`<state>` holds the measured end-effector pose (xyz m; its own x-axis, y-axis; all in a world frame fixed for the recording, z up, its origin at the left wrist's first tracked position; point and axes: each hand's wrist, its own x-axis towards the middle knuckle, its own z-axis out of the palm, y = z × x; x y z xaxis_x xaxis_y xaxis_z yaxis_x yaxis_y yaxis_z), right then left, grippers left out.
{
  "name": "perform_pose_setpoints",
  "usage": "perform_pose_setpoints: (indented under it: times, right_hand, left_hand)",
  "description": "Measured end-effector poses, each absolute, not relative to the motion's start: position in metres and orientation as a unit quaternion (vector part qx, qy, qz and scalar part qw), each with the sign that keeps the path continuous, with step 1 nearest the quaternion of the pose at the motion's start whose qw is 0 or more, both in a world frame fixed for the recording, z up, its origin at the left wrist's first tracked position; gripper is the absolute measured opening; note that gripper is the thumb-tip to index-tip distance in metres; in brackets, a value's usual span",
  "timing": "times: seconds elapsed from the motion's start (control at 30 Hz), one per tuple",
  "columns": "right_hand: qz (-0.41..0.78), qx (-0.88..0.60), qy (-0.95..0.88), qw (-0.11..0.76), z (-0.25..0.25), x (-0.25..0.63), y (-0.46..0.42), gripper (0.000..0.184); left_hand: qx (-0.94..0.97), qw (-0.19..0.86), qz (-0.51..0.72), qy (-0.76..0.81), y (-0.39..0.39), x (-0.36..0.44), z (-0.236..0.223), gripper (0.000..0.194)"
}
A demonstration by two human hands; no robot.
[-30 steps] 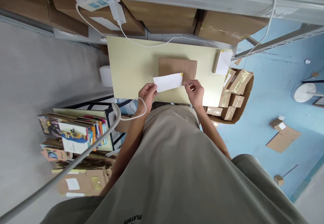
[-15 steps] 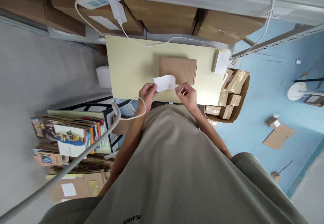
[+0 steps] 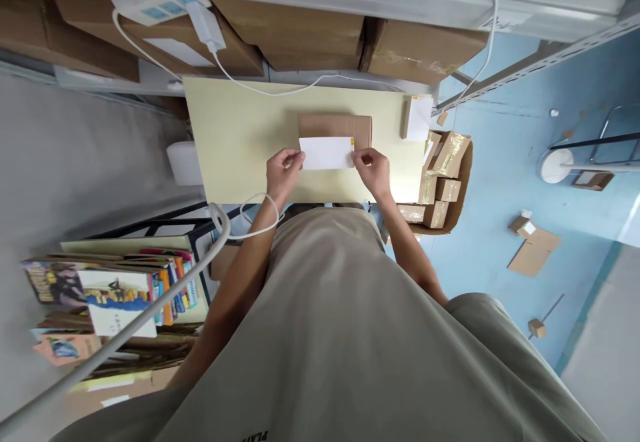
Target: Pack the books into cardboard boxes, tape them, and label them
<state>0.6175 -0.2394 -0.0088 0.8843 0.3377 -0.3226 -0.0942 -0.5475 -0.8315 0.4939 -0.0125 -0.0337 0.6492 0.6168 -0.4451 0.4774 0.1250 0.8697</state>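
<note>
1. White is the paper slip (image 3: 326, 153) that I hold level and stretched out in front of me, with a small yellow mark at its one o'clock corner.
2. My left hand (image 3: 283, 172) has thumb and forefinger pinched together on the slip's nine o'clock edge, the other fingers curled in.
3. My right hand (image 3: 374, 172) pinches the three o'clock edge in the same way, thumb against forefinger.
4. Just past the slip, at twelve o'clock, lies a brown box (image 3: 335, 124); the slip covers its near part from my view, and I can't tell whether the two touch.
5. Both are over a pale yellow tabletop (image 3: 240, 142). At two o'clock, by its edge, sits a white stack (image 3: 420, 119).
6. A white cord (image 3: 250, 235) loops across my left forearm at seven o'clock.
7. Beyond the table, past three o'clock, an open carton (image 3: 466, 189) holds small taped boxes; books (image 3: 117, 299) lie at eight, a power strip (image 3: 150, 5) between ten and eleven.
</note>
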Motion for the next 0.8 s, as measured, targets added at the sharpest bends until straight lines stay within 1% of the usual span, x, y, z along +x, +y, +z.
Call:
perform_pose_setpoints:
  times: [0.13, 0.3, 0.47, 0.63, 0.8]
  right_hand:
    - [0.237, -0.886, -0.048, 0.395, -0.041, 0.640, -0.233, 0.031]
    - [0.252, -0.905, -0.019, 0.341, -0.059, 0.645, -0.222, 0.027]
    - [0.259, -0.918, -0.012, 0.299, -0.059, 0.645, -0.214, 0.027]
    - [0.264, -0.921, -0.010, 0.285, -0.055, 0.646, -0.209, 0.027]
    - [0.274, -0.925, 0.002, 0.264, -0.050, 0.649, -0.206, 0.025]
  left_hand:
    - [0.698, 0.587, 0.044, 0.408, -0.013, 0.529, -0.055, 0.020]
    - [0.688, 0.574, 0.030, 0.443, -0.016, 0.549, -0.074, 0.009]
    - [0.691, 0.571, 0.024, 0.443, -0.016, 0.550, -0.081, 0.008]
    - [0.675, 0.588, 0.028, 0.445, -0.016, 0.551, -0.083, 0.008]
    - [0.681, 0.582, 0.018, 0.445, -0.016, 0.552, -0.085, 0.009]
